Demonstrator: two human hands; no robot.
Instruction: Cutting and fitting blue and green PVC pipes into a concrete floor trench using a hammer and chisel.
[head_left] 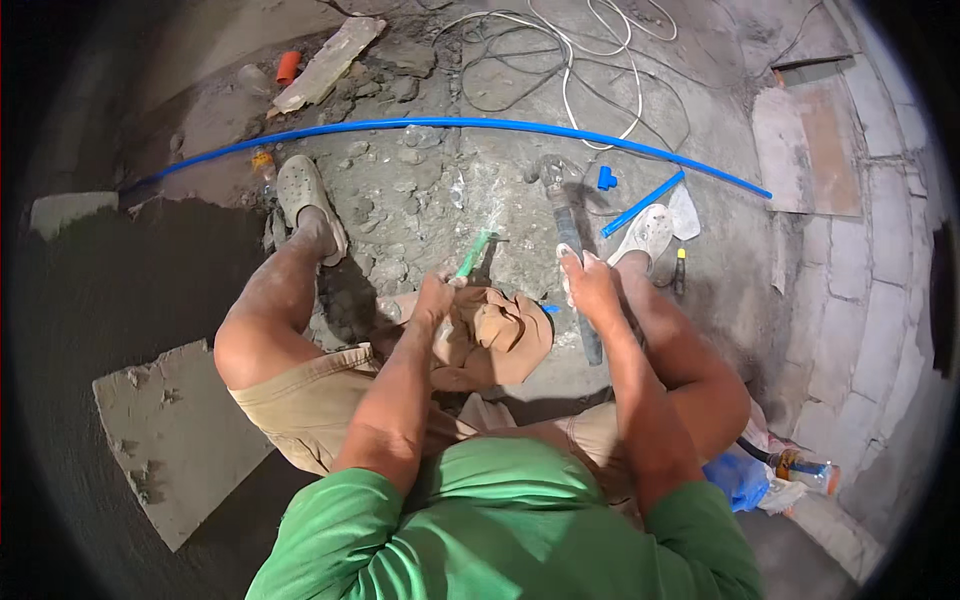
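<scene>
My left hand [437,294] is closed around a slim green tool [473,253] that slants up and away toward a white dusty patch of floor. A small dark piece shows at its far end; its exact kind is unclear. My right hand [590,284] grips a long dark grey tool like a hammer [564,218]. Its dusty, wider head points away from me, and the lower handle [590,345] shows below my hand. Between my legs, under the left hand, lies a brown, hat-like cloth thing [515,345].
Beyond my hands a long blue pipe [440,122] crosses the rubble-strewn floor. A short blue pipe [643,204], a blue tee fitting [607,178] and a trowel-like blade [684,213] lie near my right foot. Cables [570,60] coil farther off. A block wall [885,250] stands at right.
</scene>
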